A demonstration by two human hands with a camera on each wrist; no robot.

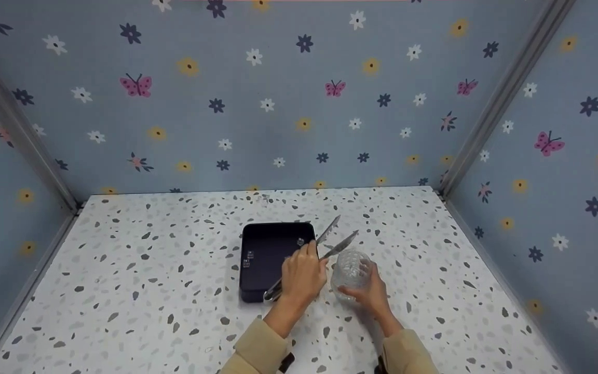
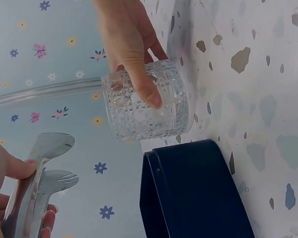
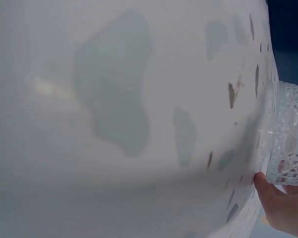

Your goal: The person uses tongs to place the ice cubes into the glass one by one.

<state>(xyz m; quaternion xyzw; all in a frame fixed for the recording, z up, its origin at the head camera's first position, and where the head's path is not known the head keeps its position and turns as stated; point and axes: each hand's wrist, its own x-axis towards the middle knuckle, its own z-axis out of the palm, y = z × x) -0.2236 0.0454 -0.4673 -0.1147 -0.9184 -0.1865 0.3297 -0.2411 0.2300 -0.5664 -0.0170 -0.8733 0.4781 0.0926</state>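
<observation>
My left hand (image 1: 303, 272) grips metal serving tongs (image 1: 341, 244) over the right side of a dark blue tray (image 1: 268, 275). Their tips stand apart and point toward the back right; the left wrist view shows one smooth spoon-like end and one slotted end (image 2: 62, 181). To the right of the tray is a clear cut-pattern glass (image 1: 348, 272), which my right hand (image 1: 377, 296) holds by its side, thumb in front. Its base appears on or close to the table, and I cannot tell which. Inside the tray lie small clear cubes (image 1: 300, 241), (image 1: 250, 255) near its right and left walls.
A white speckled tabletop (image 1: 138, 291) carries the tray and extends to both sides. Blue flowered panels (image 1: 257, 104) stand behind it and at left and right, joined by grey metal corner posts (image 1: 501, 98).
</observation>
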